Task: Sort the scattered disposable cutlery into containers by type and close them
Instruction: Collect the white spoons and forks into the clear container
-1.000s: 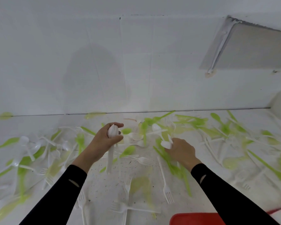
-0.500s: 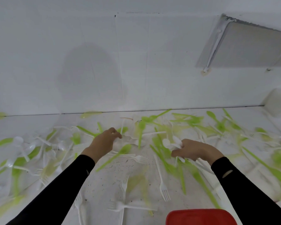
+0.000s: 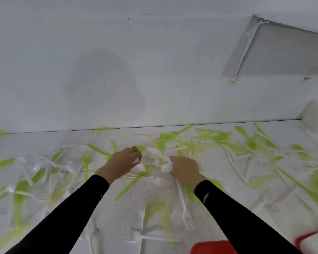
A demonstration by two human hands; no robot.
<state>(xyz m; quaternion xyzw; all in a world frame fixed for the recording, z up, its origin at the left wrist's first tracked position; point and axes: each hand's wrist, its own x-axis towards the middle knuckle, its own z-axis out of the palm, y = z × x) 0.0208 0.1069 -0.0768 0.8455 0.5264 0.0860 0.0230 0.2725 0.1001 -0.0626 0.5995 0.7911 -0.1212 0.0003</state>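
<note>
Disposable cutlery (image 3: 85, 162), green and white, lies scattered over the white bench (image 3: 117, 213) from the left edge to the right edge. It is thickest in a band along the far edge, below the white wall (image 3: 154, 79). Much of it towards both side edges is blurred.

Both hands work in the middle of that band, close together but apart. The left hand (image 3: 121, 162) is turned palm down with its fingers curled, pinching a white spoon (image 3: 139, 167) whose bowl shows just below the thumb and rests on the pile. The right hand (image 3: 184, 170) is closed round a bundle of white spoons (image 3: 166, 167). One bowl sticks out at the thumb side, and handles fan out beyond it towards the far edge. How many spoons it holds cannot be told. Black sleeves (image 3: 246, 220) cover both arms down to the wrists.

A green handle (image 3: 130, 184) slants across the bench just below the left hand. A white fork (image 3: 186, 215) lies under the right wrist, tines towards the near edge, and another white fork (image 3: 136, 237) lies flat close to the near edge. A red lid (image 3: 213, 247) is cut off at the near edge towards the right. A second red-rimmed piece (image 3: 308, 242) sits by the near right corner. A white box (image 3: 316, 114) stands at the far right corner.
</note>
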